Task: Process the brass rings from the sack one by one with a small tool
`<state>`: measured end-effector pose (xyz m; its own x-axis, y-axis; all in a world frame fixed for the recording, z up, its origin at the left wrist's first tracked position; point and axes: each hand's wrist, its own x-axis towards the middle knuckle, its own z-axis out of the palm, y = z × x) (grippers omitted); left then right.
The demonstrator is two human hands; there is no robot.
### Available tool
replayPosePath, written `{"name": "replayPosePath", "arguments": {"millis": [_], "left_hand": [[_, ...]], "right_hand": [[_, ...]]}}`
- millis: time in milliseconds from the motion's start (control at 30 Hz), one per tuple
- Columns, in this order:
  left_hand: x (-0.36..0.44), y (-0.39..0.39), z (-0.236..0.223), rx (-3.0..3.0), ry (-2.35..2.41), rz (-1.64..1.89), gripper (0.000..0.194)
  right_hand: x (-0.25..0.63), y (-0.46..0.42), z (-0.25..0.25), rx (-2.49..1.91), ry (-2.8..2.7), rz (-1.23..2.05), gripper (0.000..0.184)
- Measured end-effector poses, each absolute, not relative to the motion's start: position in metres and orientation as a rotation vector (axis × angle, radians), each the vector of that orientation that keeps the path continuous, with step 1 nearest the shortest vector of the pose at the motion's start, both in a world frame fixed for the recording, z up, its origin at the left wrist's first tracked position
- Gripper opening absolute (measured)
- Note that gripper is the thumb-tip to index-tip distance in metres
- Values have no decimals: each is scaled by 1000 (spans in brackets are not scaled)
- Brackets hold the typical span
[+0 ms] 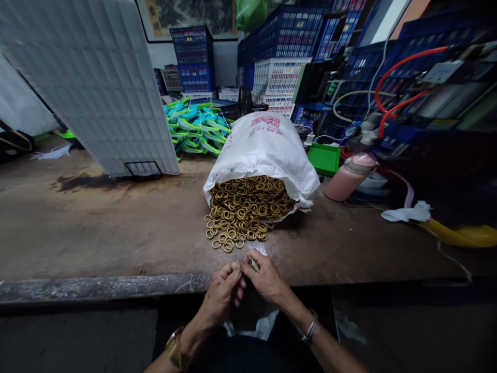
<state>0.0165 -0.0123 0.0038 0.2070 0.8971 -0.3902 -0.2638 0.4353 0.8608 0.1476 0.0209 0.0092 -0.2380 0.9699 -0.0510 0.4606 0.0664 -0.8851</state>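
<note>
Both hands meet at the table's front edge, fingertips close together. My left hand (224, 286) is closed in a pinch, and whatever its fingertips hold is too small or hidden to name. Curled beside it, my right hand (267, 277) grips a small pale, narrow object (254, 264), mostly covered by the fingers. Just beyond the hands lies a loose spill of brass-coloured rings (236, 223). These rings pour from the open mouth of a white woven sack (267, 145) with red print, lying on its side.
A grey ribbed panel (97, 77) stands upright on the wooden table (163, 233) at left. Behind it lie green and blue pieces (198, 127). At right are a green tray (324, 159), a pink bottle (349, 176) and red hoses (396, 70). Stacked crates (279, 77) fill the back.
</note>
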Motion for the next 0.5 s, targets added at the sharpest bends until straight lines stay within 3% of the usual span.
{"name": "replayPosePath", "arguments": {"millis": [500], "left_hand": [[17,-11,7,656,956,1028,32]], "right_hand": [[148,10,12,-1515,-2190,878,16]]}}
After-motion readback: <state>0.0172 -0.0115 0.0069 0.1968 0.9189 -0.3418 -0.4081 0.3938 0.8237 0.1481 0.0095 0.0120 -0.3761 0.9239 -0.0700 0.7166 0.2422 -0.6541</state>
